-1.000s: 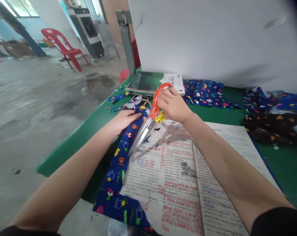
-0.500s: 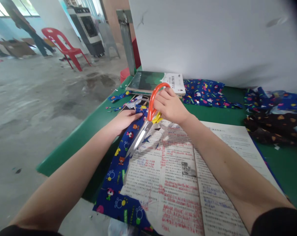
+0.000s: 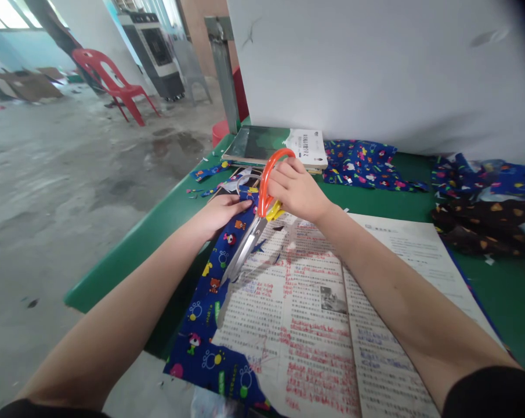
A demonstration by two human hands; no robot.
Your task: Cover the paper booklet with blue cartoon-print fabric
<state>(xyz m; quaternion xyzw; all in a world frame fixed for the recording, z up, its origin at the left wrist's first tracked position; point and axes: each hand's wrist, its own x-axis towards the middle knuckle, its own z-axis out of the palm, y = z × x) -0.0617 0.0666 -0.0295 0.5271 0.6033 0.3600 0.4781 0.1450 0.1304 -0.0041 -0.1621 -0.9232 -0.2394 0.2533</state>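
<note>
Orange-handled scissors (image 3: 257, 227) nearer left hand (image 3: 224, 212) than before.

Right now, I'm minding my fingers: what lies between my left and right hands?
The upper end of the patterned cloth and the orange scissors handle, in the head view.

We can pass over the bare green worktop (image 3: 127, 249) outside the left forearm (image 3: 158, 261), or along the strip between the open book (image 3: 314, 348) and the blue fabric (image 3: 358, 165). The scissors (image 3: 249, 232) and right forearm (image 3: 401, 302) obstruct the middle; stacked books (image 3: 262, 144) and the white panel (image 3: 375, 69) block the back.
</note>
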